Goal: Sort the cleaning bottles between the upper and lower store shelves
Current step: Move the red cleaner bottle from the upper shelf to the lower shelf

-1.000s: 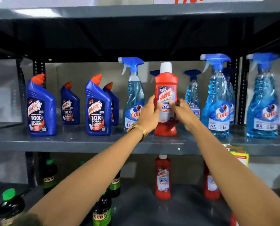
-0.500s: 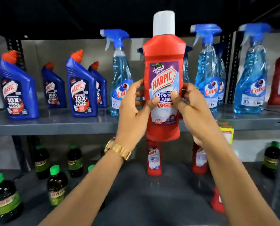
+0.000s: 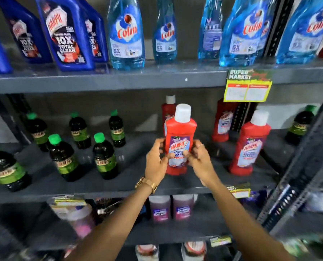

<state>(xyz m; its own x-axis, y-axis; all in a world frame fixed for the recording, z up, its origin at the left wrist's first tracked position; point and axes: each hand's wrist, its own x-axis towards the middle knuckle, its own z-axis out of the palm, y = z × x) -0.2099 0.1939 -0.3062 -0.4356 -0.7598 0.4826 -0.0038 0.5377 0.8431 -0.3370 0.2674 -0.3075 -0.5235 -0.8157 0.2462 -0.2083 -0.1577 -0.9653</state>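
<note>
A red Harpic bottle [image 3: 180,132] with a white cap stands upright on the lower shelf [image 3: 119,185], near its front edge. My left hand [image 3: 156,162] grips its left side and my right hand [image 3: 201,159] grips its right side, fingers over the label. Another red Harpic bottle [image 3: 168,110] stands directly behind it. Two more red ones [image 3: 249,146] [image 3: 222,121] stand to the right. On the upper shelf [image 3: 119,80] are blue Harpic bottles [image 3: 66,34] at left and blue Colin spray bottles [image 3: 126,32] across the middle and right.
Several dark bottles with green caps [image 3: 104,157] fill the left of the lower shelf; one more [image 3: 300,123] stands at far right. A yellow price tag [image 3: 247,87] hangs from the upper shelf edge. A perforated upright post [image 3: 307,157] runs down the right. Purple bottles [image 3: 160,208] sit below.
Both hands lifted the red Harpic bottle off the upper shelf and brought it down to the lower shelf. The view has tilted down with it.
</note>
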